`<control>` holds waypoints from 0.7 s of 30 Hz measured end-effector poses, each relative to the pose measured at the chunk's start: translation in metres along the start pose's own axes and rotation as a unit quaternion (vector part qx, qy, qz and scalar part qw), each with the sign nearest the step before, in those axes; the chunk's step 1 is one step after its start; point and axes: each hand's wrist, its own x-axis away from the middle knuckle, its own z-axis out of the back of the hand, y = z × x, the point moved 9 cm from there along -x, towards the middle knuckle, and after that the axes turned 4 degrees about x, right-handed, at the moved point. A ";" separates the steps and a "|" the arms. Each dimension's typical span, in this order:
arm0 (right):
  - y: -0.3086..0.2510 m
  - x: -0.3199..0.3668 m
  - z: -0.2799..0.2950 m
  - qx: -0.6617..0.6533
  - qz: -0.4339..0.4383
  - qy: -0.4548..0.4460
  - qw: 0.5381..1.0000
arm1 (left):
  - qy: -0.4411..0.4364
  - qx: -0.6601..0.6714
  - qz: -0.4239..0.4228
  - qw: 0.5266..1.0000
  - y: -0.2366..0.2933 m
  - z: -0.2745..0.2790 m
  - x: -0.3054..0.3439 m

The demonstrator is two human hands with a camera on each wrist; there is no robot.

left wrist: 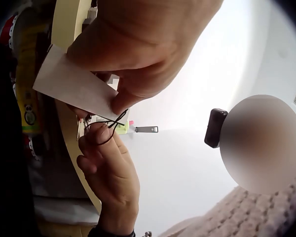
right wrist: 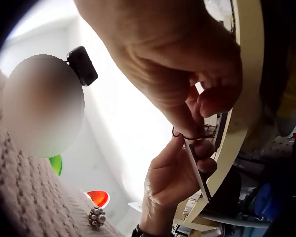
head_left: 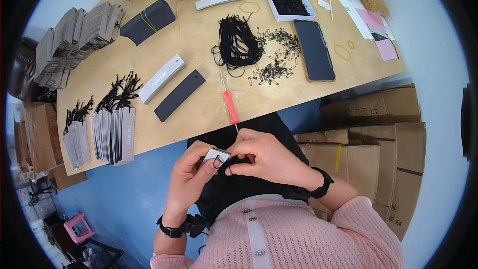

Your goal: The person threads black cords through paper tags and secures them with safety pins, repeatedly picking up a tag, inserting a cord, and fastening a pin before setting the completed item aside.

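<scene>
Between the thumb and fingers of the left hand is a small stack of light tags, held near its upper end. A thin black cord loops at the tag's end. Close beside it, the right hand pinches the cord with thumb and fingertips. In the left wrist view the pale tag lies under the left hand, with the right hand at the loop. Edge-on in the right wrist view, the tag sits in the left hand.
On the table lie a red-handled screwdriver, black cords, small metal pins, a phone, a box of black pieces, loose tags and corded tags. Cardboard boxes stand at the right.
</scene>
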 end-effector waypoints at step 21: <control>0.038 -0.001 0.061 -0.241 -0.116 0.165 0.949 | 0.023 -0.391 -0.064 0.918 0.049 0.001 0.023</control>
